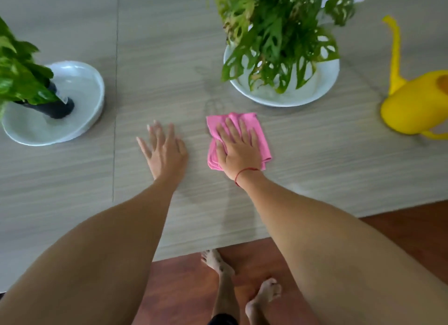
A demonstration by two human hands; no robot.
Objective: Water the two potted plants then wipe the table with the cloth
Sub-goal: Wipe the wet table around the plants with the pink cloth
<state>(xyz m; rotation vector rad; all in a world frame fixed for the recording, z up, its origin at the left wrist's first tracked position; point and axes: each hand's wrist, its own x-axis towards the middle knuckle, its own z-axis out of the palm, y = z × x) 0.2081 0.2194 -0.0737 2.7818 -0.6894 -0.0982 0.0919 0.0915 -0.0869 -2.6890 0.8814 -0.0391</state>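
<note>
Bare feet (242,283) stand below the table (315,169) edge, where the right hand (238,150) presses flat on the pink cloth (263,140), the left hand (164,150) lies spread and empty beside it, and two potted plants (278,34) and a yellow watering can (417,101) sit beyond.

The cloth (238,140) lies flat on the table (169,58), near the middle. The right hand (238,150) lies on top of it. The left hand (164,152) rests on the table at its 9 o'clock, just beside. One potted plant (278,34) stands in a dish (303,94) at 12 o'clock. The other plant (21,77) stands in a dish (80,82) far off at 10 o'clock. The watering can (417,104) sits at 2 o'clock.
</note>
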